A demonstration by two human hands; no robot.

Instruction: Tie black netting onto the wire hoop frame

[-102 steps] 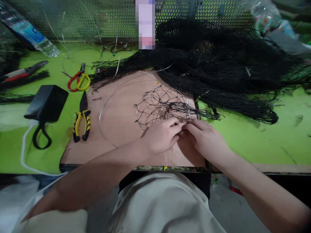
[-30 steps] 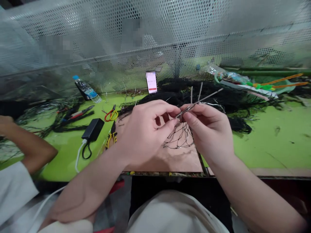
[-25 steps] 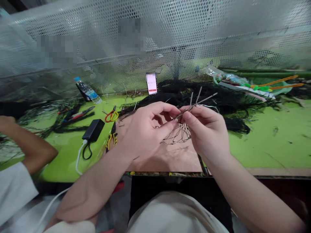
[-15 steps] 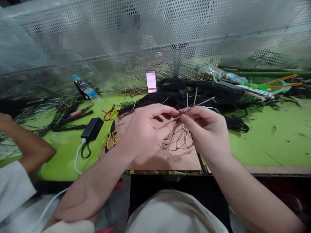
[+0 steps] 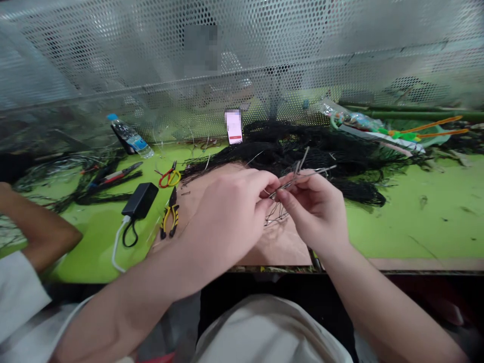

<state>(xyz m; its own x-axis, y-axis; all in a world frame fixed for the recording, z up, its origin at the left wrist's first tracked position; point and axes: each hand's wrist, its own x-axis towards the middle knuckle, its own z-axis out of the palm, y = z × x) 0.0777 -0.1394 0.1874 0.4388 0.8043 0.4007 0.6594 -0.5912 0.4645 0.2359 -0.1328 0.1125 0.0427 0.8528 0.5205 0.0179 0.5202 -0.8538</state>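
Both my hands are raised above a brown board [image 5: 280, 247], pinched together on a thin wire ring with black netting [image 5: 276, 214] hanging from it. My left hand [image 5: 230, 217] is curled, its thumb and forefinger closed on the wire. My right hand [image 5: 317, 209] pinches the same spot, and several wire ends [image 5: 308, 169] stick up and to the right from its fingers. A big heap of black netting [image 5: 321, 151] lies behind the hands on the green table.
Yellow-handled pliers [image 5: 169, 219], red and yellow scissors [image 5: 168, 177], a black charger with white cable [image 5: 139, 200], a water bottle [image 5: 126, 136] and a phone [image 5: 234, 126] lie on the left and back. Another person's arm [image 5: 38, 232] rests at far left. A perforated metal screen [image 5: 264, 65] backs the table.
My hands lifted the ring and net off the board over the last seconds. In the last half second my left hand rolled over the wire and the net bunched lower.
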